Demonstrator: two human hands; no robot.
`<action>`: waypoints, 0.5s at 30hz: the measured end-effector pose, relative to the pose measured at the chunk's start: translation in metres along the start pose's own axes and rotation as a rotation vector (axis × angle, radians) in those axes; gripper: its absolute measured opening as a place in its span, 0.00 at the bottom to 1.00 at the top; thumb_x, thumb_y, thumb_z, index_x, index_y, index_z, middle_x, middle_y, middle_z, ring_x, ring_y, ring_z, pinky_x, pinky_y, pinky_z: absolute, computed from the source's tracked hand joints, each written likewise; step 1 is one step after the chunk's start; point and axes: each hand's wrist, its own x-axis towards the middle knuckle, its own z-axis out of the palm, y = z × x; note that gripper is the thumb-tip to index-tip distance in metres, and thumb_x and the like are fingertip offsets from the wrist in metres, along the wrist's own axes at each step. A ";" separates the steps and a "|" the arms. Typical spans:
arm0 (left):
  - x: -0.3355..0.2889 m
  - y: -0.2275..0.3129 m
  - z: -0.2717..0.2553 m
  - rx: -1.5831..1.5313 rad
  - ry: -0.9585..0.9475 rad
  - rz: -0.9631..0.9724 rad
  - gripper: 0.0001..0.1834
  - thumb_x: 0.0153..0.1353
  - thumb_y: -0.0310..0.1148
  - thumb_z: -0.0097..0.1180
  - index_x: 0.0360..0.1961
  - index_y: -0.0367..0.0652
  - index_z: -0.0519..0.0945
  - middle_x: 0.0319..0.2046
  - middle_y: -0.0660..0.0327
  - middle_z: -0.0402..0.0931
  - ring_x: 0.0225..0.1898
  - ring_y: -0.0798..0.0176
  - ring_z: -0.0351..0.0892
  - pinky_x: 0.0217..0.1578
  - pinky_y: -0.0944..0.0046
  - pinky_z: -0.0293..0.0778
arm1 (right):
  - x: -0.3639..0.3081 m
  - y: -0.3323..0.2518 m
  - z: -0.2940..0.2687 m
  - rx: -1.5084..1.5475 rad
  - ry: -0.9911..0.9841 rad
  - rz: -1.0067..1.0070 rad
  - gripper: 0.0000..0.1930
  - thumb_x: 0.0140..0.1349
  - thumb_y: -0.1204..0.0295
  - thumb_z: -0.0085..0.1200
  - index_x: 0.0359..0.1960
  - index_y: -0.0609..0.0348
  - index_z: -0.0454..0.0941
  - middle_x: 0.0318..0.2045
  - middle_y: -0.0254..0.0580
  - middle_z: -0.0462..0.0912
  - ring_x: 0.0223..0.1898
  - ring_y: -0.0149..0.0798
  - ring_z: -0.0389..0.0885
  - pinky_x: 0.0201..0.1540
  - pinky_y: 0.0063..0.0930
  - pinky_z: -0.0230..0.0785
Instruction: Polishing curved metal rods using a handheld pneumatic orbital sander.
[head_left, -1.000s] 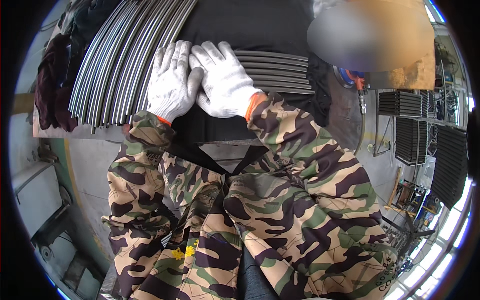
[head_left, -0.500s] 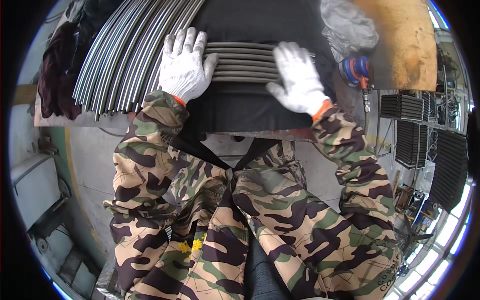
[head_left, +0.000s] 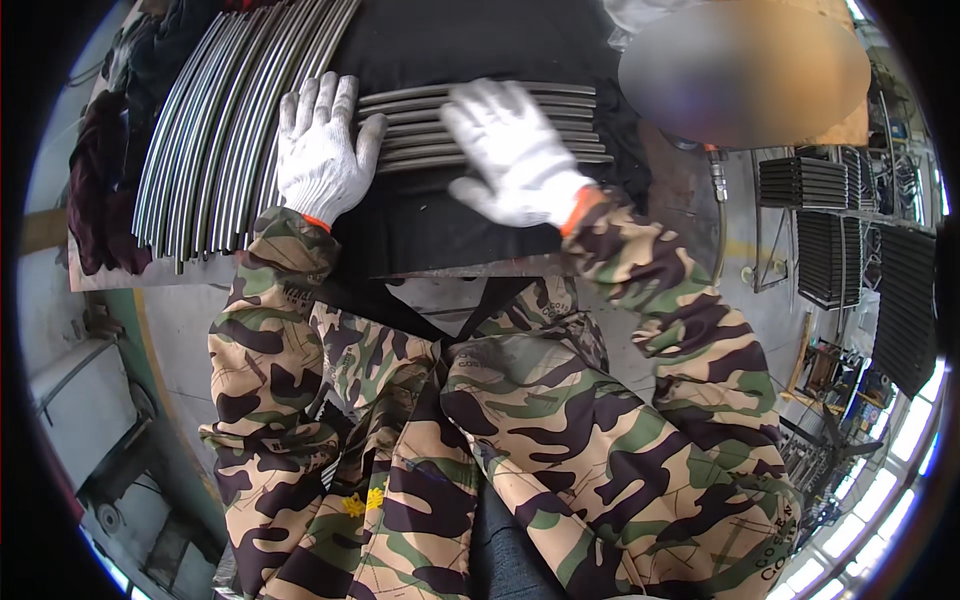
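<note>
Several grey metal rods (head_left: 575, 125) lie side by side, running left to right on a black cloth (head_left: 440, 50) spread over the table. My left hand (head_left: 322, 150), in a white knit glove, rests flat at their left ends with its fingers stretched out and thumb apart. Across the middle of the rods lies my right hand (head_left: 512, 150), also gloved, palm down with fingers extended and slightly blurred. Their right ends show beyond it. Left of my left hand, a wide row of shiny rods (head_left: 215, 130) points toward me, side by side.
Dark crumpled cloths (head_left: 105, 190) lie at the table's left edge. A pale plastic sheet (head_left: 630, 15) sits at the far right, beside a blurred-out patch. A hose with a metal fitting (head_left: 719, 185) hangs over the right edge. Racks of stacked dark parts (head_left: 805, 185) stand beyond.
My right hand has slid left along the rods, uncovering their right ends. My left hand also sits further left in the picture, as the whole view has shifted somewhat.
</note>
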 end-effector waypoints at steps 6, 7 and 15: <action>0.002 0.001 -0.001 0.052 -0.073 -0.029 0.35 0.76 0.51 0.51 0.73 0.36 0.72 0.74 0.41 0.69 0.78 0.37 0.61 0.79 0.38 0.49 | -0.077 0.077 -0.016 -0.054 0.019 0.022 0.38 0.61 0.58 0.65 0.71 0.62 0.69 0.74 0.56 0.68 0.77 0.59 0.62 0.80 0.58 0.51; 0.002 0.001 -0.001 0.071 -0.118 -0.039 0.35 0.77 0.50 0.50 0.75 0.37 0.71 0.75 0.42 0.67 0.79 0.36 0.59 0.79 0.38 0.48 | -0.083 0.082 -0.020 -0.075 -0.004 0.036 0.38 0.61 0.59 0.66 0.71 0.62 0.70 0.73 0.56 0.69 0.76 0.59 0.64 0.79 0.57 0.53; 0.006 -0.006 0.002 0.095 0.027 0.045 0.33 0.75 0.49 0.52 0.70 0.33 0.76 0.70 0.38 0.73 0.74 0.34 0.66 0.75 0.35 0.56 | -0.102 0.072 -0.031 -0.064 0.066 0.155 0.33 0.60 0.60 0.70 0.65 0.61 0.77 0.62 0.55 0.80 0.62 0.59 0.79 0.65 0.52 0.71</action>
